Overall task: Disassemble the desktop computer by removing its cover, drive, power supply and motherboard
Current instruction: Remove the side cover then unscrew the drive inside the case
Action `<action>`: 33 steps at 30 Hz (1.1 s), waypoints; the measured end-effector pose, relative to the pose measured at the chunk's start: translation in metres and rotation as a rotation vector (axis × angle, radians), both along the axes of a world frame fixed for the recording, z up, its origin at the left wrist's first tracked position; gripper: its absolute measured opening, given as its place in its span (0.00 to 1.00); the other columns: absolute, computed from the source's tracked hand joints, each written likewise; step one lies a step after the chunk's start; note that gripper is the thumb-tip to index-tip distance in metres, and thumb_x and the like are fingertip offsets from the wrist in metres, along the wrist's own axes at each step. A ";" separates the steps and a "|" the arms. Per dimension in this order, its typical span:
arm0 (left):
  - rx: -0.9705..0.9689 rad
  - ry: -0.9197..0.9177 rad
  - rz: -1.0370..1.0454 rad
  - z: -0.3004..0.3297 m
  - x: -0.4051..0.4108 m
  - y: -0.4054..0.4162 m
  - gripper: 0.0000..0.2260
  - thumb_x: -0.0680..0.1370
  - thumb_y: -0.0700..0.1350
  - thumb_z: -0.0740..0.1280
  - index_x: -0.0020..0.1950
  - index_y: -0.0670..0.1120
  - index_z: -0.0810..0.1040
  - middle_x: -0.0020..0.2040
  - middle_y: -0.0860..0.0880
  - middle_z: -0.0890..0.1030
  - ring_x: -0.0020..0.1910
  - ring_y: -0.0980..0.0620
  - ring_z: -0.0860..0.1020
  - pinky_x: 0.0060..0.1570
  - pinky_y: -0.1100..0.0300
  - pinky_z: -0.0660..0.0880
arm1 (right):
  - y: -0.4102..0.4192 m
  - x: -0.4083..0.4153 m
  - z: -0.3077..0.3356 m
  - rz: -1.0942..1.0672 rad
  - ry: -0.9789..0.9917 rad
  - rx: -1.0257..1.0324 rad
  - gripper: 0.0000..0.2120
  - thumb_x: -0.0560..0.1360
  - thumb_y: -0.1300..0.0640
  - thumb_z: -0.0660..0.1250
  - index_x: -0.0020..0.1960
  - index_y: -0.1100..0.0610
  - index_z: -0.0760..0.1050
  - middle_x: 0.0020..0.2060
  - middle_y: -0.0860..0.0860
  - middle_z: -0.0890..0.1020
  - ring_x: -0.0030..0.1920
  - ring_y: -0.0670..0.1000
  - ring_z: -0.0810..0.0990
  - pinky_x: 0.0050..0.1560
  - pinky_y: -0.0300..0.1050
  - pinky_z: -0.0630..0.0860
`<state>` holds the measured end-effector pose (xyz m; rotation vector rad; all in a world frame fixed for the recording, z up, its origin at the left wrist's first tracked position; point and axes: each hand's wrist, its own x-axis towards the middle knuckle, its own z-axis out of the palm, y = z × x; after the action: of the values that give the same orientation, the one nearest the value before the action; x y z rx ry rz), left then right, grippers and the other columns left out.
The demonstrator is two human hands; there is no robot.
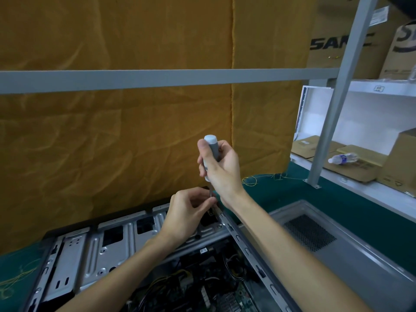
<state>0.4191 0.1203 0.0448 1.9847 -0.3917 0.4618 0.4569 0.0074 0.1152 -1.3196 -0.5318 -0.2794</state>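
Box (344,39) lettering "SAN…" (partly hidden)

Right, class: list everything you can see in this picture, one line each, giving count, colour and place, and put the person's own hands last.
computer case: one, silver metal, open, lying on the bench at bottom left
side cover: one, grey with a mesh vent, flat on the bench right of the case
screwdriver: one, grey and white handle, upright over the case's far edge
bench mat: one, dark green, under the case
curtain: one, orange-brown, behind the bench
cardboard boxes: several, brown, on the white shelves at right
water bottle: one, clear with a blue label, lying on a box
left hand: one, fingers pinching near the screwdriver's shaft
right hand: one, gripping the screwdriver's handle
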 end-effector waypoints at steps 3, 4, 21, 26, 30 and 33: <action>0.031 0.007 -0.009 0.000 0.000 0.000 0.05 0.81 0.42 0.70 0.52 0.50 0.85 0.45 0.58 0.86 0.46 0.60 0.84 0.48 0.64 0.80 | 0.000 0.001 0.000 0.029 0.032 -0.045 0.19 0.82 0.41 0.61 0.49 0.57 0.79 0.36 0.51 0.81 0.32 0.48 0.77 0.34 0.42 0.76; 0.023 0.023 -0.032 0.000 0.000 0.000 0.06 0.82 0.41 0.68 0.53 0.49 0.85 0.45 0.58 0.86 0.47 0.60 0.84 0.48 0.66 0.79 | 0.001 0.001 0.001 0.049 0.049 -0.060 0.23 0.83 0.39 0.58 0.51 0.57 0.80 0.36 0.51 0.80 0.32 0.47 0.76 0.33 0.41 0.76; 0.045 -0.034 0.054 -0.001 -0.003 -0.001 0.07 0.77 0.41 0.75 0.47 0.54 0.85 0.42 0.61 0.85 0.42 0.61 0.83 0.43 0.71 0.77 | 0.005 0.002 0.000 0.045 0.045 0.005 0.23 0.76 0.37 0.68 0.51 0.57 0.70 0.31 0.49 0.76 0.28 0.47 0.73 0.31 0.41 0.73; 0.135 0.026 0.136 -0.002 -0.001 0.003 0.04 0.76 0.48 0.76 0.44 0.54 0.83 0.37 0.57 0.83 0.38 0.59 0.81 0.36 0.66 0.77 | 0.002 0.000 -0.001 0.005 0.064 0.001 0.23 0.82 0.40 0.61 0.50 0.60 0.81 0.31 0.52 0.79 0.31 0.49 0.77 0.35 0.44 0.74; 0.373 0.055 0.198 -0.007 0.000 0.004 0.03 0.75 0.49 0.75 0.43 0.55 0.82 0.40 0.59 0.81 0.41 0.59 0.79 0.48 0.54 0.77 | 0.003 0.001 0.005 0.092 0.157 0.025 0.30 0.81 0.33 0.52 0.54 0.60 0.72 0.29 0.52 0.76 0.27 0.48 0.71 0.34 0.46 0.70; 0.394 0.045 0.201 -0.008 0.001 0.005 0.02 0.76 0.50 0.74 0.44 0.57 0.84 0.43 0.59 0.79 0.43 0.58 0.77 0.53 0.48 0.76 | 0.006 -0.003 0.003 0.089 0.097 0.008 0.34 0.70 0.27 0.64 0.53 0.59 0.68 0.34 0.51 0.74 0.27 0.46 0.69 0.32 0.43 0.70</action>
<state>0.4200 0.1248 0.0369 2.4273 -0.2699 0.4926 0.4543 0.0131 0.1183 -1.2910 -0.5050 -0.1429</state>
